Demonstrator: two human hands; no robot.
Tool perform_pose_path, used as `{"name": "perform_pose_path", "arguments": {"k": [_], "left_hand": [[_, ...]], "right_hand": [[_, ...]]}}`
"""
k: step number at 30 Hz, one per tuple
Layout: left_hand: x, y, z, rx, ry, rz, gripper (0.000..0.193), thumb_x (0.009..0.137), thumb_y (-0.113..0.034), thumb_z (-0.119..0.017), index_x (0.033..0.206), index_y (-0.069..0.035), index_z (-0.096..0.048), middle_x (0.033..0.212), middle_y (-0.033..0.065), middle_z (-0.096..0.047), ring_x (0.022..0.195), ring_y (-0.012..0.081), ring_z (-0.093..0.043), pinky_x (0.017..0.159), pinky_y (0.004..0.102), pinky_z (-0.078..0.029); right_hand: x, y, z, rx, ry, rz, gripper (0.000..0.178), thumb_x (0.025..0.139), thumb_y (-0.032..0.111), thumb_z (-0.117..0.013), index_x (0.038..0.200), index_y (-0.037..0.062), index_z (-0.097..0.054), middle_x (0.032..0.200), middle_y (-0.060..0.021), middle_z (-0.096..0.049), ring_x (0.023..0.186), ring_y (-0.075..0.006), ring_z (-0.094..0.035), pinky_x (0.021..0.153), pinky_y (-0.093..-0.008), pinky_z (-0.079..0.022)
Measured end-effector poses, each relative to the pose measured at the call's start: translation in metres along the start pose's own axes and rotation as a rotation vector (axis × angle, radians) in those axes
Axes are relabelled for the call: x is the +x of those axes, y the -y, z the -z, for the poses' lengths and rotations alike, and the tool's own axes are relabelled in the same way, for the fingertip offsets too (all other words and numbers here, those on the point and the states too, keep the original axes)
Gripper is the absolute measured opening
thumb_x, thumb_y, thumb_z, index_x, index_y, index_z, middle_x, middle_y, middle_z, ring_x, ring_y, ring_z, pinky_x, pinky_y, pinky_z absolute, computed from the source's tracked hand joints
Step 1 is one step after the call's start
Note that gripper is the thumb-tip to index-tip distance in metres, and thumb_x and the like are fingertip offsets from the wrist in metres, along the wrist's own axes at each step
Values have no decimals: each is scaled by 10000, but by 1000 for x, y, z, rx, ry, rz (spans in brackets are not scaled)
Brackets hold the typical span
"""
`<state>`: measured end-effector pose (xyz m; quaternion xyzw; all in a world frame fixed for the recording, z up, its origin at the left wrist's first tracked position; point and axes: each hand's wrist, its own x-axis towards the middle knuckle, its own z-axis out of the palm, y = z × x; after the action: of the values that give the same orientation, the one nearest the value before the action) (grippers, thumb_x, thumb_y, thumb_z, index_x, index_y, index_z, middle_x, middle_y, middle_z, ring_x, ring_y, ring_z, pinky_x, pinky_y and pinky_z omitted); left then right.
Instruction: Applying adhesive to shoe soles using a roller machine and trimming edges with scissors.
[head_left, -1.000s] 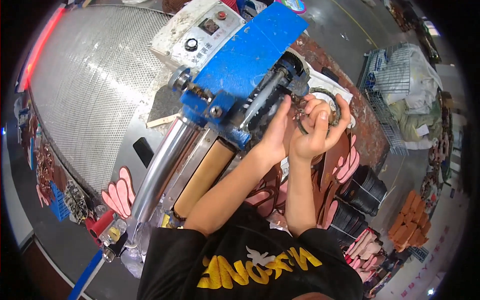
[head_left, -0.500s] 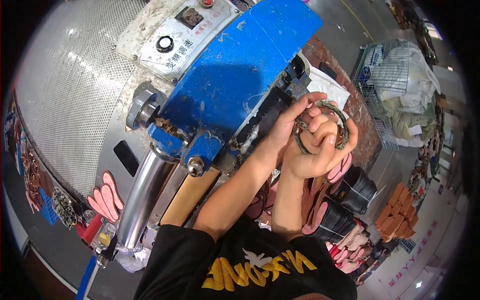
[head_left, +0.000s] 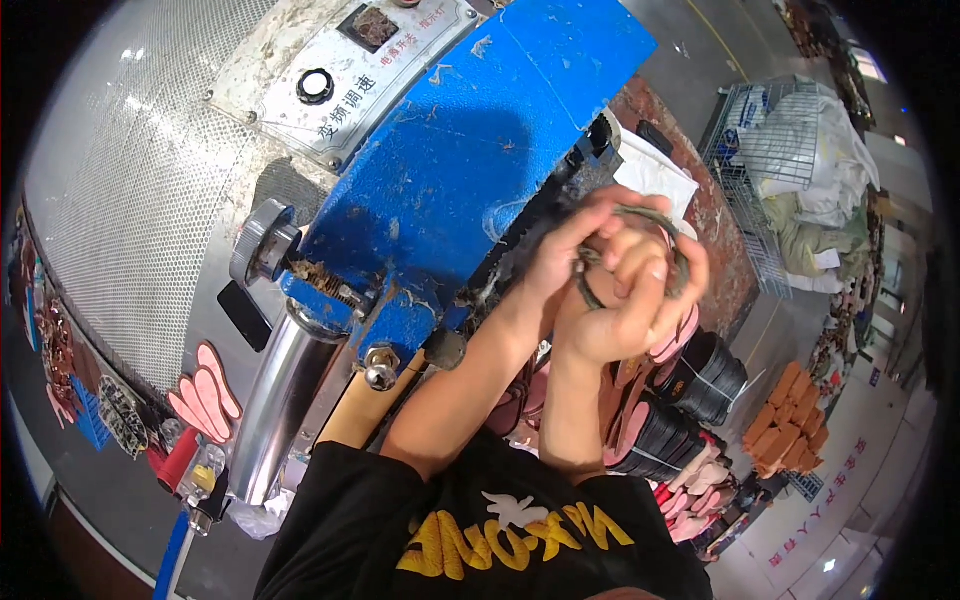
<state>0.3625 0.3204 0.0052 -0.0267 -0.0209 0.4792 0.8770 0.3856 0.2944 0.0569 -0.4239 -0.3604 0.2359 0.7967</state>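
Both of my hands are raised close together beside the blue machine. A thin, dark green speckled strip curves in a loop around them, partly blurred and partly hidden by fingers. My left hand is curled at the upper left of the loop, its fingers against the strip. My right hand is closed just below and to the right, its fingers bent around the strip's right side. The two hands touch or overlap in the middle, where the exact grip is hidden.
The blue machine has a steel roller and a control knob. A phone and pink insoles lie left. Bundled black soles sit right, below a wire cart. Brown blocks are piled far right.
My hands stay together around the strip and have shifted slightly left, with fingers now blurred by motion. The machine appears a little further left and lower in view.
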Motion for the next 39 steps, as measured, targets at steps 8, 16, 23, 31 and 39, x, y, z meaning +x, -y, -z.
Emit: {"name": "perform_pose_path", "arguments": {"k": [8,16,23,31,39], "left_hand": [[-6,-1,-24,-25,23,148,317,1014,-291,-475,1203,-55,-569,1275,169,-584,832,105,-524,786,260,-501],[-7,2,-11,43,31,111,348,1025,-301,-426,1212,-35,-551,1284,180,-576,702,74,-471,754,268,-513],[-11,8,-13,-140,48,118,369,1029,-369,-462,1208,-61,-560,1267,177,-572,923,145,-570,880,317,-504],[-16,6,-6,220,-28,90,344,1023,-300,-436,1160,-20,-582,1262,138,-603,690,63,-451,755,261,-485],[-25,5,-6,189,18,96,345,1015,-272,-422,1151,-1,-587,1256,120,-616,816,55,-464,845,231,-440]], "right_hand": [[-11,10,-11,-76,-47,107,343,940,79,-443,1265,-13,-381,720,-104,-489,721,-212,-492,807,-423,-475],[-11,8,-16,-117,-123,113,373,924,120,-452,1259,-22,-367,738,-162,-532,798,-276,-550,904,-491,-444],[-12,9,-5,-45,-53,57,350,921,109,-459,1235,-23,-377,738,-166,-537,801,-289,-561,866,-473,-466],[-17,11,-10,-180,-174,52,309,906,103,-472,1177,-26,-395,617,-59,-390,648,-199,-471,768,-422,-487],[-25,15,1,-58,-89,56,267,938,67,-445,1196,1,-432,628,-40,-382,646,-166,-447,726,-373,-472]]}}
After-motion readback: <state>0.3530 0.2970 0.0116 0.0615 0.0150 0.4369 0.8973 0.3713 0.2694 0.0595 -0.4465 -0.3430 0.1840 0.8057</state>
